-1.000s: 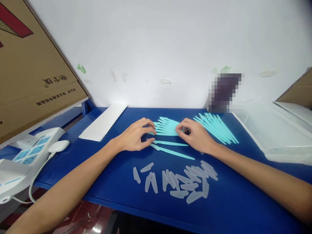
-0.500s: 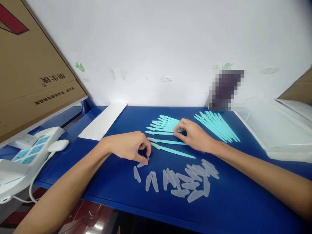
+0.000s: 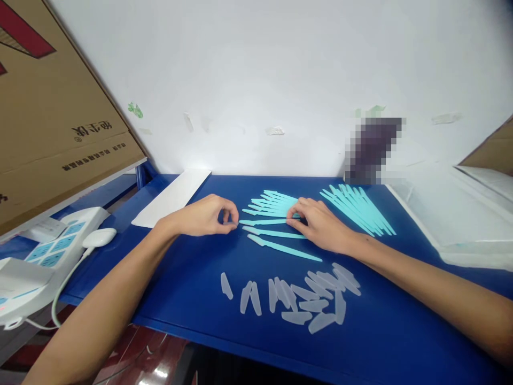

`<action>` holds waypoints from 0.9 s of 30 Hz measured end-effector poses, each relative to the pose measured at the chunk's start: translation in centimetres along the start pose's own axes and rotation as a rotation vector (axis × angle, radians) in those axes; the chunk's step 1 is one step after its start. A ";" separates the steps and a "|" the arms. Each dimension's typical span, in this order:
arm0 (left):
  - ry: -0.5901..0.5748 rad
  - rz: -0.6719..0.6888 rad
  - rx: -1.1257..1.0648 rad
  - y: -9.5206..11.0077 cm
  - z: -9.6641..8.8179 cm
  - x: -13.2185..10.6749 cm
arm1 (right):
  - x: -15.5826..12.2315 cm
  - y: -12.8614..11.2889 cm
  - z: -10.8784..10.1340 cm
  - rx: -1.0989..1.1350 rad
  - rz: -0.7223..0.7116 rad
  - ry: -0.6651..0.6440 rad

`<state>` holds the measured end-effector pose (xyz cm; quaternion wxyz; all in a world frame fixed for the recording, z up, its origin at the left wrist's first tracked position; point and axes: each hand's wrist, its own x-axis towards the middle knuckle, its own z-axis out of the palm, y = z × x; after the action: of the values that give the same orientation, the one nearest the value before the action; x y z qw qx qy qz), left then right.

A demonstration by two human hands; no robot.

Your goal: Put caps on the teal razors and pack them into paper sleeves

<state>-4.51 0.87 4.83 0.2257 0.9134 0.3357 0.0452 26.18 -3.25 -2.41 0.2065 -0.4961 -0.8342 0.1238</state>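
My right hand (image 3: 315,222) pinches the narrow end of a turquoise eyebrow razor (image 3: 264,221) lying crosswise. At its other end, my left hand (image 3: 214,215) is closed in a pinch close to the razor's tip. The translucent blade cover in those fingers is mostly hidden. Two more razors lie nearer me, one of them this lower razor (image 3: 286,251). Behind the held one is a fanned group of razors (image 3: 274,202). Toward the table's front, several loose translucent blade covers (image 3: 315,291) lie scattered, with a single cover (image 3: 226,286) at the left end.
A second pile of turquoise razors (image 3: 358,208) lies beyond my right wrist. Right of it stands a clear plastic tray (image 3: 460,214). On the left are a white flat board (image 3: 172,198), a power strip (image 3: 60,251) with a white plug and cable, and a large cardboard box (image 3: 60,107).
My left hand has picked up a blade cover from the table and moved up and left to the razor's tip. My right hand has drawn that razor slightly toward me, away from the fan.
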 end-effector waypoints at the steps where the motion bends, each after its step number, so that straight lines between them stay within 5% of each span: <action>1: 0.075 -0.006 0.028 -0.4 0.2 0.3 | 0.0 0.0 0.0 -0.003 0.000 -0.009; 7: 0.500 0.037 0.172 -2.7 2.3 1.8 | -0.3 0.1 0.1 0.014 -0.026 0.047; 11: 0.660 -0.001 -0.006 -3.4 3.8 2.5 | -0.4 -0.1 -0.1 0.085 -0.023 0.128; 18: 0.729 -0.022 -0.518 -3.6 5.0 3.4 | -0.6 -0.5 -0.4 0.202 0.014 0.123; 27: 0.768 0.014 -0.557 -3.5 5.4 3.6 | -0.5 -0.3 -0.2 0.174 -0.011 0.110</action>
<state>-2.54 3.49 -1.80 0.3213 0.7375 0.3639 0.4695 26.24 -3.81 -2.23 0.2949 -0.4777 -0.8105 0.1675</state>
